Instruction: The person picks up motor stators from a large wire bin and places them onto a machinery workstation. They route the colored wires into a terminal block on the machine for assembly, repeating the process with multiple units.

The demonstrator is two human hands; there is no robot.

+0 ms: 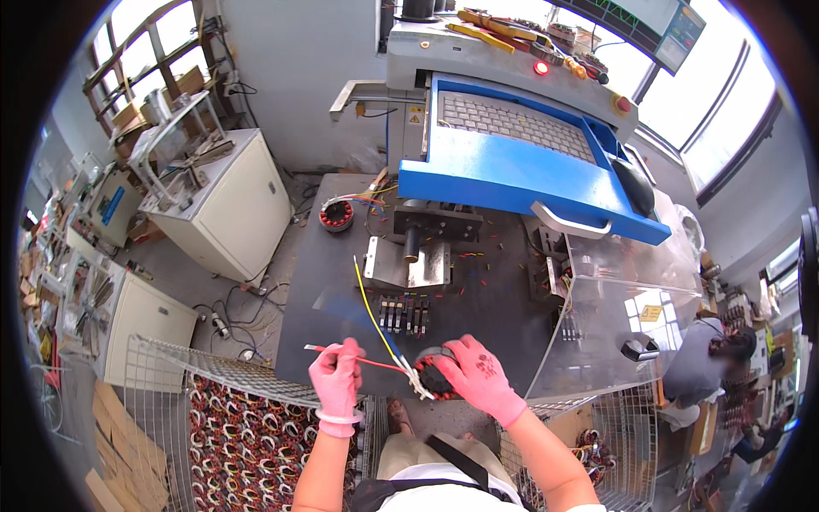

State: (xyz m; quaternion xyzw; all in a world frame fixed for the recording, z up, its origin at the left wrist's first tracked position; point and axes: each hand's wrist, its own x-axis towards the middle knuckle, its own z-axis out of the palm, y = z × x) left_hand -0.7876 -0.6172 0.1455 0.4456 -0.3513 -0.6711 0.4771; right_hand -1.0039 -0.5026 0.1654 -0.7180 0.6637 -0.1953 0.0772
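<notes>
While my gloved left hand (336, 375) pinches the red wire (380, 363) between thumb and fingers, seemingly to keep it apart from the other leads, my right hand (479, 375) curls over the right side of the wound ring (437, 376), I judge to steady it; how that thumb lies I cannot tell. The ring is between my hands at the near edge of the black table (503, 320); whether it rests there is unclear. From its left side a yellow wire (368, 303) reaches loose toward the far left. Beyond stand small metal blocks (395, 314), then a silver bracket (431, 265). A second ring (336, 217) sits at the far left, probably out of my way. A clear guard (589, 311) stands on the right, and the blue keyboard tray (512, 183) overhangs the far side. Near left, a wire basket (152, 369) holds many similar rings (235, 444), handy to my left arm, I'd guess.
</notes>
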